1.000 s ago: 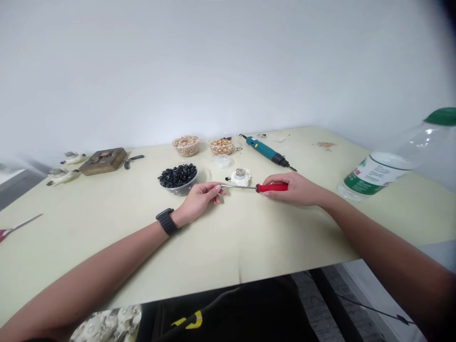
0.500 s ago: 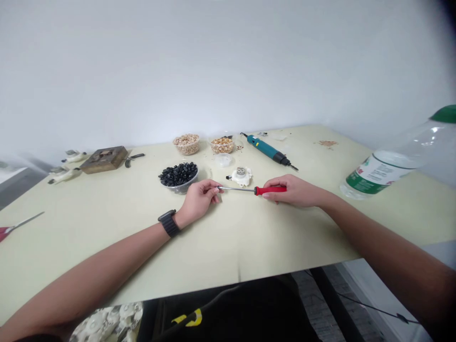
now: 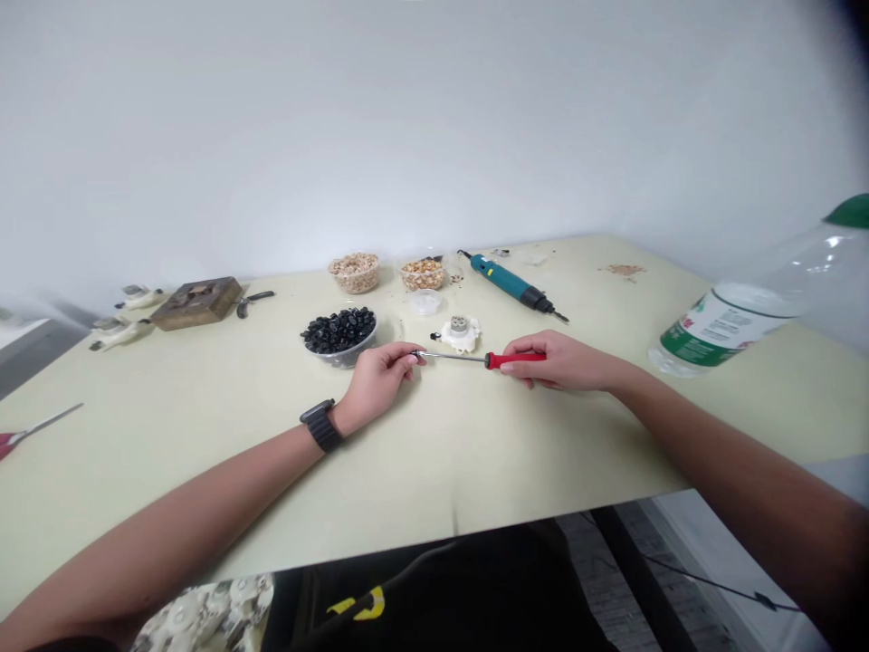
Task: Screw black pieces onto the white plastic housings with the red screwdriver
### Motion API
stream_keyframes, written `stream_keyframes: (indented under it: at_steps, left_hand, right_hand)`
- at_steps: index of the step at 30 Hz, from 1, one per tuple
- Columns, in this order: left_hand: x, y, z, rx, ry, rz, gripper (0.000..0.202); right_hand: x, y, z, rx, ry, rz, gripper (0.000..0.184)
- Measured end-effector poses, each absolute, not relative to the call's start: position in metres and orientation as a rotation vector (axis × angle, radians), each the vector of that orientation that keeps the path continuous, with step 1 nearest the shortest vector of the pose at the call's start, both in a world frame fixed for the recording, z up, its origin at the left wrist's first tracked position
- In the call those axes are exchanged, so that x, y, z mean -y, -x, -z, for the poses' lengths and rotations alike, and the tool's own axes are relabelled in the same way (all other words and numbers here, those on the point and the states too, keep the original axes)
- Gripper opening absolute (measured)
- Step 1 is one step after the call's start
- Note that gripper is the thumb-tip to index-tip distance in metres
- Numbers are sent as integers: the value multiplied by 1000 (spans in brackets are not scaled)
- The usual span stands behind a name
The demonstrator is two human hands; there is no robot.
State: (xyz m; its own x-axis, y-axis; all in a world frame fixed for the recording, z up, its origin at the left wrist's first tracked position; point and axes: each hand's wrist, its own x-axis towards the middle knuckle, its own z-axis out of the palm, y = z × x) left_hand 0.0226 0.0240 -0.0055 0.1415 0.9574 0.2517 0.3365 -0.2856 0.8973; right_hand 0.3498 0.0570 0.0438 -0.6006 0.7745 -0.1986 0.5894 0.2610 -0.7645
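Note:
My right hand [image 3: 560, 359] grips the red handle of a screwdriver [image 3: 483, 359] that lies nearly level over the pale table [image 3: 434, 453]. Its metal shaft points left to my left hand [image 3: 377, 378], whose fingertips are pinched together at the tip; whatever they pinch is too small to make out. A black watch sits on my left wrist. Just behind the shaft rests a small white round part with a grey centre [image 3: 460, 331]. A clear bowl of small black pieces [image 3: 339, 333] stands beside my left hand.
Two cups of tan pieces [image 3: 354, 271] [image 3: 422, 273] and a teal electric screwdriver [image 3: 512, 287] lie further back. A brown block [image 3: 196, 302] and white parts are at far left, red-handled scissors [image 3: 27, 433] at the left edge. A water bottle [image 3: 753, 303] stands right.
Both hands and the screwdriver have held almost still; the view has shifted only slightly.

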Motion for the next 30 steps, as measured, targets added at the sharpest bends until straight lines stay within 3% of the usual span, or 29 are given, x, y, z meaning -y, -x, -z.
stream_keyframes:
  at_steps: [13,25,30]
  left_hand:
    - [-22,-25,4,-1260,-1626,-1158,28]
    - [-22,-23,3,-1363,-1662,-1161,22]
    - [-23,-23,2,-1400,-1641,-1143,26]
  right_hand:
    - [-58,-351,-39,2328,1293,-1296,55]
    - [-52,-345,-37,2450,1209,-834,40]
    - [-50,-341,-28,2439,1074,-477,33]
